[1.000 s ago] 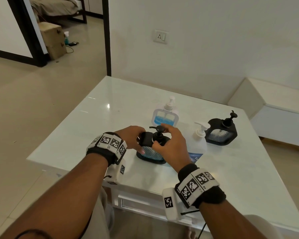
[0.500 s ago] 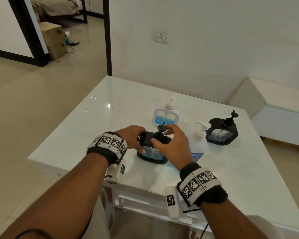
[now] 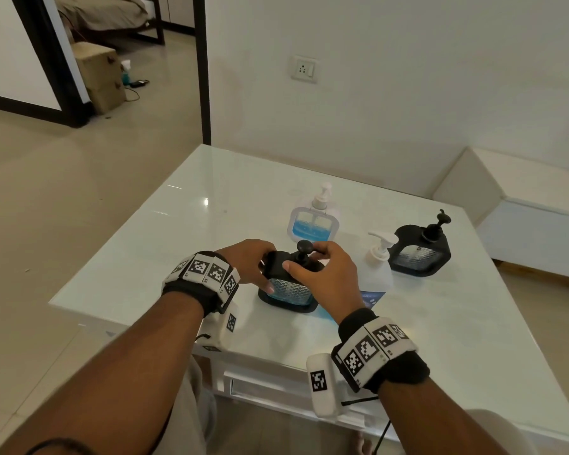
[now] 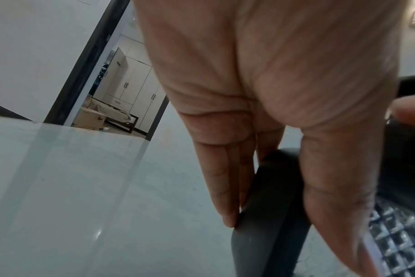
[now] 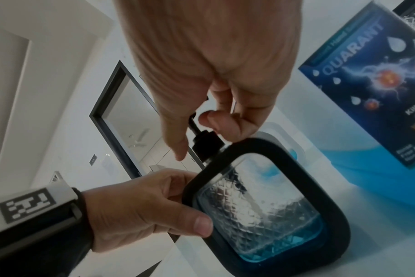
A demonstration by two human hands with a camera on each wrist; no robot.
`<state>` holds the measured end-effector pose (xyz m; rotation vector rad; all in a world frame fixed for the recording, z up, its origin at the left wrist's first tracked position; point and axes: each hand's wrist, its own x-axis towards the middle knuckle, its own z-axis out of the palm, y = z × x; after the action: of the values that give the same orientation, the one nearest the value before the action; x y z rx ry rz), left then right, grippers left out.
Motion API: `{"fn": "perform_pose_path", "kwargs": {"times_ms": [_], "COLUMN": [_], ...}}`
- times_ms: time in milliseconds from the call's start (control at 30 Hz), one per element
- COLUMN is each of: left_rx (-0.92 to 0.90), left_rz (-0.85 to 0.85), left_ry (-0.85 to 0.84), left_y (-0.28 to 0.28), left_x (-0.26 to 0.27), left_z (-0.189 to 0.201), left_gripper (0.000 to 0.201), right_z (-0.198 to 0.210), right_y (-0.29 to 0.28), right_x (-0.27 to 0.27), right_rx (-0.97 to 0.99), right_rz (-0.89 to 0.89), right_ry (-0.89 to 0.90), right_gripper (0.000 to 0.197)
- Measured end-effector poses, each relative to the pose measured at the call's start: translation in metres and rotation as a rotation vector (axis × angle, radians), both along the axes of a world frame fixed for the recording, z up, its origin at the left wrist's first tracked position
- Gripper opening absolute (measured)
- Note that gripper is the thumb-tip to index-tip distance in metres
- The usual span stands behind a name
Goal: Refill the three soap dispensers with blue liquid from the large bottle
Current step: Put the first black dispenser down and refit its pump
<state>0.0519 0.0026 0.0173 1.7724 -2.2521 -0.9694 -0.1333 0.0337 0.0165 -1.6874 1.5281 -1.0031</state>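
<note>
Near dispenser [image 3: 288,287] stands upright at the table [image 3: 184,224] front edge, clamped at its left side by the left hand [image 3: 247,262]. Pump [image 3: 304,252] is pinched from above by the right hand [image 3: 326,277]. Pump axis is vertical, directly under that grip: unscrewing, then a straight lift, is judged next. Big bottle [image 3: 376,270] stands just right.

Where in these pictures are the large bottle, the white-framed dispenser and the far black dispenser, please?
large bottle [image 3: 376,274]: head view, on its clear body.
white-framed dispenser [image 3: 313,228]: head view, on its blue liquid.
far black dispenser [image 3: 419,256]: head view, on its textured window.
</note>
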Motion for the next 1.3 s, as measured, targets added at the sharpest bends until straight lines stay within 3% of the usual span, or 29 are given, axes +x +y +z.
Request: {"fn": "perform_pose_path", "kwargs": {"times_ms": [100,200,467,700,1000,1167,1300], "left_rx": [-0.007,-0.004,-0.015,-0.020,-0.022,-0.027,-0.019], "left_rz": [-0.001,-0.005,-0.015,-0.013,-0.017,-0.012,-0.014], "left_ry": [0.001,0.003,0.000,0.004,-0.020,-0.022,-0.029], "left_y": [0.000,0.000,-0.001,0.000,0.000,0.001,0.001], "left_x": [0.000,0.000,-0.001,-0.001,-0.003,-0.003,-0.003], "left_z": [-0.001,-0.001,0.000,0.000,0.001,0.001,0.002], "left_gripper": [0.055,0.056,0.054,0.050,0.056,0.056,0.059], "right_z": [0.002,0.004,-0.001,0.001,0.000,0.004,0.006], "right_y": [-0.002,-0.003,-0.003,-0.002,-0.001,0.002,0.000], "right_x": [0.001,-0.002,-0.001,0.000,0.003,0.004,0.000], "right_rx": [0.004,-0.024,-0.045,-0.027,-0.051,-0.008,0.000], "right_rz": [0.089,0.128,-0.032,0.111,-0.080,0.050,0.016], "right_ry": [-0.017,-0.007,0.006,0.019,0.057,0.051,0.083], "right_gripper": [0.058,0.043,0.039,0.047,0.043,0.039,0.037]}}
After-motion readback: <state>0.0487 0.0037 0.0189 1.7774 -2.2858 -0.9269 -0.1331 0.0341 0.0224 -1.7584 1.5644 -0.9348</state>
